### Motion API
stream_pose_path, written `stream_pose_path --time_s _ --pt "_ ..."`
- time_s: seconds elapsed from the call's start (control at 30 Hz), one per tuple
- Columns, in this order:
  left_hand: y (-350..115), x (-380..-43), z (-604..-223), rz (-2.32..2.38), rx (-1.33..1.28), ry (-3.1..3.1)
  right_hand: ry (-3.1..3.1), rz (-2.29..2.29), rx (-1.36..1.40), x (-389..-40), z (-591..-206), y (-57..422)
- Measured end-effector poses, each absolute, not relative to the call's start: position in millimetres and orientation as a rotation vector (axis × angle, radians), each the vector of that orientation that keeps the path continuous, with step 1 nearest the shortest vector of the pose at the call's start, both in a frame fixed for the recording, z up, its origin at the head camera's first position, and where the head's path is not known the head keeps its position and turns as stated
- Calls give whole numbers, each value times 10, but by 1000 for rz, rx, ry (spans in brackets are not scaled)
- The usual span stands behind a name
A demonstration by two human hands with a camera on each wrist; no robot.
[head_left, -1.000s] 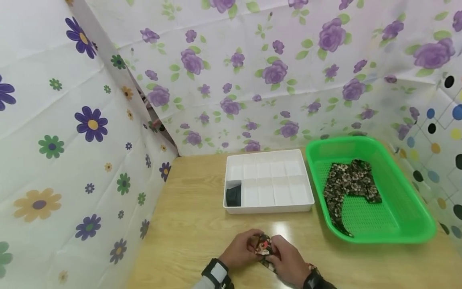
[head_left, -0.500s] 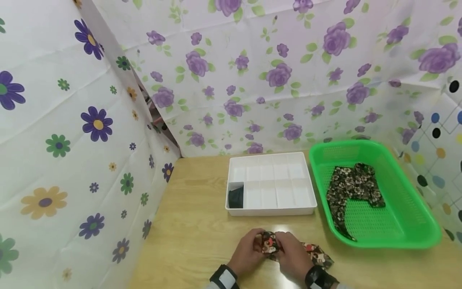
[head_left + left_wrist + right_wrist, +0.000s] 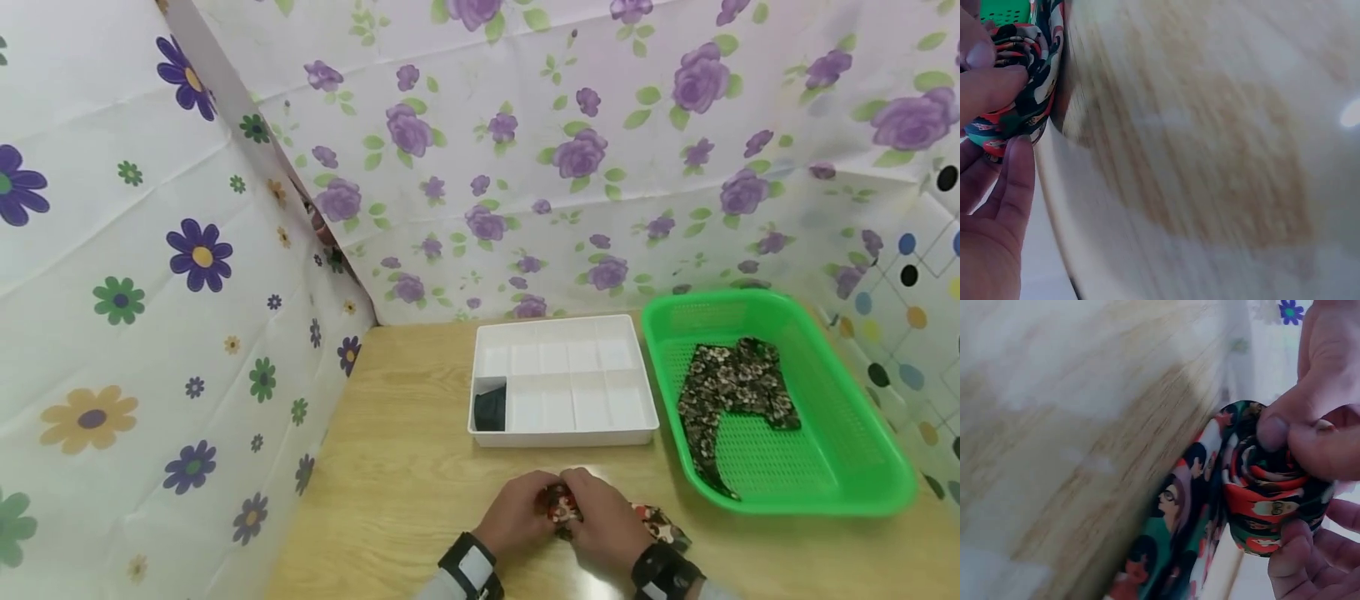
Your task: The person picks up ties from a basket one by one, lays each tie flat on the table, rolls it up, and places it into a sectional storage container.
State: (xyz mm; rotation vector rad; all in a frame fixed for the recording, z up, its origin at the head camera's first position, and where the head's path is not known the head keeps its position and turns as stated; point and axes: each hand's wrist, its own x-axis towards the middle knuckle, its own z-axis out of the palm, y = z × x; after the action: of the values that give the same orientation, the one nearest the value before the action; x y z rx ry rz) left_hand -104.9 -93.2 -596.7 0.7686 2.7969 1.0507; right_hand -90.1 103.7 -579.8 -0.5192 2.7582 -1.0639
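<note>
Red, black and cream printed fabric was the item under work in the head view. This patterned cloth (image 3: 562, 505), rolled at one end, was on the person's side of the white tray (image 3: 566, 438). The left hand (image 3: 513, 518) and the right hand (image 3: 606, 518), close together, both pinched the rolled end. Beyond the right hand, a loose tail (image 3: 663, 528) showed near the tray's front right corner, apparently resting on the table (image 3: 397, 467). A black item (image 3: 491, 409) occupied the tray's near left compartment; its nature could not be established. Just right of the tray, the green basket (image 3: 828, 507) contained a dark floral cloth (image 3: 723, 379).

Left wrist view: digits gripped the roll from opposite sides, with wound layers visible at its end. Much of both hands was cut off by the frame edge, and the tray was out of view.

Right wrist view: thumb and fingers pinched the coil, and an unrolled length extended from it, blurred and cut off at its lower end. The roll's core was partly covered by fingertips. Rolling was judged to be in hand and incomplete; the next move called for winding in the tail while keeping the layers tight and even.
</note>
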Motion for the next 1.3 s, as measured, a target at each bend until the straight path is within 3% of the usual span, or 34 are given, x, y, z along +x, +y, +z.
stream_pose_path --time_s 0.53,0.97,1.3 --pt "-928 -1040 -6030 1207 574 2601 2660 -1351 -339 -870 -6196 1145" --pt "-928 -1009 -5950 1312 519 2423 2809 -1033 -510 -837 -5842 1085" --pt "-897 -985 -5987 1371 490 2413 2652 -1344 -198 -829 -6220 1118"
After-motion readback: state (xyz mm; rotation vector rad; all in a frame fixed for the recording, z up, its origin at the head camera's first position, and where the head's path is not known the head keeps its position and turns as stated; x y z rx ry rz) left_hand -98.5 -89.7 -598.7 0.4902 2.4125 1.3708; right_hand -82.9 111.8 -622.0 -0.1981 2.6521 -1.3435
